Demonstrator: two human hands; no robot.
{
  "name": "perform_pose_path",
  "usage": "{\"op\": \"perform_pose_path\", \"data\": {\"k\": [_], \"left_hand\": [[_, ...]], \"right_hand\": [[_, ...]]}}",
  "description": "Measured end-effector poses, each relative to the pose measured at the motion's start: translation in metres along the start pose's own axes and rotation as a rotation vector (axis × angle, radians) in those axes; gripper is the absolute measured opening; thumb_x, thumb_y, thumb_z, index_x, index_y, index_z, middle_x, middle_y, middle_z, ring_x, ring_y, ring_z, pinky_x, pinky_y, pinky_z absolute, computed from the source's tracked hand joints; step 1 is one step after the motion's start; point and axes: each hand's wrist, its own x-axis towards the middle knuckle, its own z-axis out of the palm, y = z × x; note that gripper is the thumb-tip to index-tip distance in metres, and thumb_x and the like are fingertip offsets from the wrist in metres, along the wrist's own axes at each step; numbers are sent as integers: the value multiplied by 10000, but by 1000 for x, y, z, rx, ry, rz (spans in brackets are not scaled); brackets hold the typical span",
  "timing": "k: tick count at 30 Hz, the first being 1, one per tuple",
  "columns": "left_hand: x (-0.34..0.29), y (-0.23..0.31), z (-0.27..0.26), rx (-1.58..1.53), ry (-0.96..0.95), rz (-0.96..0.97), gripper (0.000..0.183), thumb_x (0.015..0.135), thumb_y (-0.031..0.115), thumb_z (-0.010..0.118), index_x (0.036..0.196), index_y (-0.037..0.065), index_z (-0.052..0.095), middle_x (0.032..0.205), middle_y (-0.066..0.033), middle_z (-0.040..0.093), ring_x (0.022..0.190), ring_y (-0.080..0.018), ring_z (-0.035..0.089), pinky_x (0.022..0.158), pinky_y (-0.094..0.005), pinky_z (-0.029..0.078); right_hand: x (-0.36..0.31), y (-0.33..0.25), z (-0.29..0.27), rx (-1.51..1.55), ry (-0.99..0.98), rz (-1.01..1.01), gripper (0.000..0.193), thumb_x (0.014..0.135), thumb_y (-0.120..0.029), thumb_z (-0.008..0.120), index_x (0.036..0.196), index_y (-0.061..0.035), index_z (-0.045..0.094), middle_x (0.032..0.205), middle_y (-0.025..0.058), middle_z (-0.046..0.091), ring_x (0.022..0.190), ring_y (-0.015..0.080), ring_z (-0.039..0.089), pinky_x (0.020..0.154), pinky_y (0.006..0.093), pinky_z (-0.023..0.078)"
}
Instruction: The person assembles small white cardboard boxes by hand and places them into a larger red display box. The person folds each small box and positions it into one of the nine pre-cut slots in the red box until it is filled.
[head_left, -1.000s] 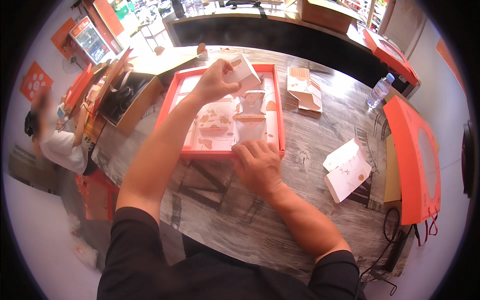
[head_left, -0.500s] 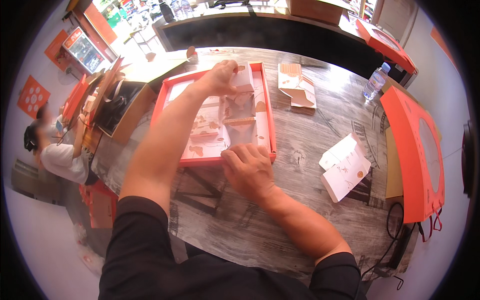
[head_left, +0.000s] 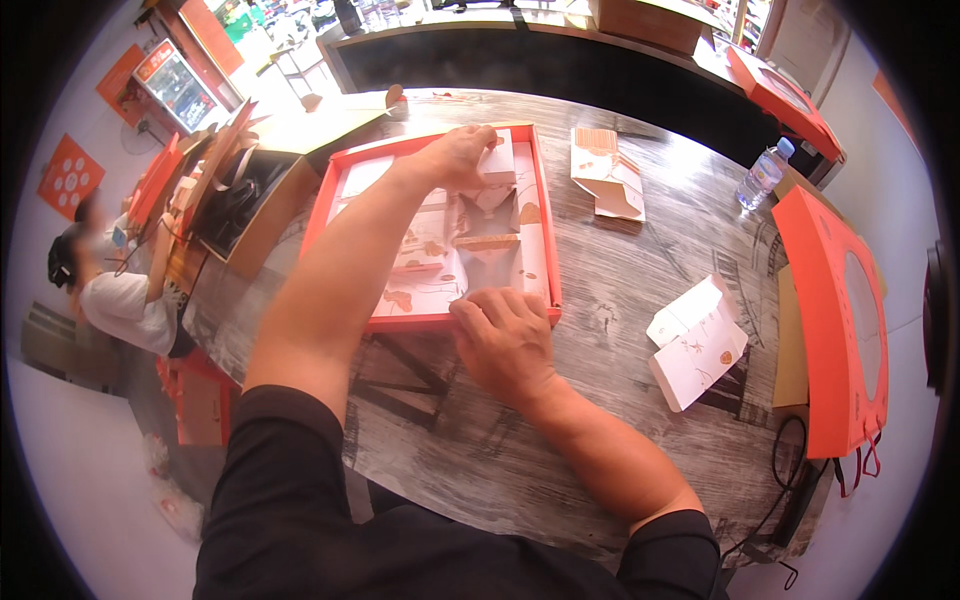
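A shallow red box [head_left: 551,215] lies on the table in front of me, lined with white printed card. Card dividers split its right half into compartments, and a divider [head_left: 487,241] crosses there. My left hand [head_left: 460,158] reaches over the box to its far side, fingers bent around a small white card insert [head_left: 499,158]. My right hand [head_left: 508,335] is closed over the near rim close to the right corner, with some fingertips hidden inside. Right of the box are two loose folded white card inserts, one farther away [head_left: 608,178] and one nearer [head_left: 700,345].
A plastic water bottle [head_left: 765,175] stands at the far right, near a red carton with an oval window [head_left: 835,320]. At the left, an open brown carton [head_left: 262,215] holds dark things. Beyond it is another person [head_left: 130,305]. Dark cables hang at the table's right edge.
The whole view has shifted slightly, so the table's things appear a little farther right. Both hands keep nearly the same places on the insert and the box rim.
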Motion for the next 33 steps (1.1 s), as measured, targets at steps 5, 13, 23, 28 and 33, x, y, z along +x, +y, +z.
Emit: {"op": "perform_pose_path", "data": {"k": [5,13,23,28,33], "left_hand": [[-10,-6,1,-24,44,39,632,823,255,817,1363,77,540,1407,-194,557,1347,-352,506,1172,-398,402],[1,-9,6,24,23,44,765,846,212,817,1515,119,458,1551,-172,463,1437,-341,442,1203,-391,377],[9,-30,38,211,29,87,699,980,330,670,1580,126,376,1635,-200,331,1515,-358,315,1252,-432,274],[-1,-10,44,172,237,39,759,969,470,603,1586,100,361,1649,-204,314,1540,-352,274,1263,-450,212],[-15,-11,76,228,276,175,744,1015,487,532,1585,51,337,1658,-225,279,1558,-360,225,1275,-462,177]], "right_hand": [[1,-2,2,3,-13,5,212,785,-160,740,987,-168,678,964,-17,637,919,190,615,816,367,431],[2,-1,-5,-14,-33,9,229,774,-136,739,991,-166,675,978,-20,643,931,188,626,823,366,445],[0,-1,0,14,-40,24,236,784,-144,747,1006,-170,671,990,-10,661,946,209,641,832,386,442],[-4,3,2,0,2,9,229,796,-163,723,1017,-165,664,984,-11,643,933,201,624,822,383,425],[-5,5,4,1,16,-9,192,823,-153,680,1014,-148,658,975,7,635,915,210,619,814,372,425]]}}
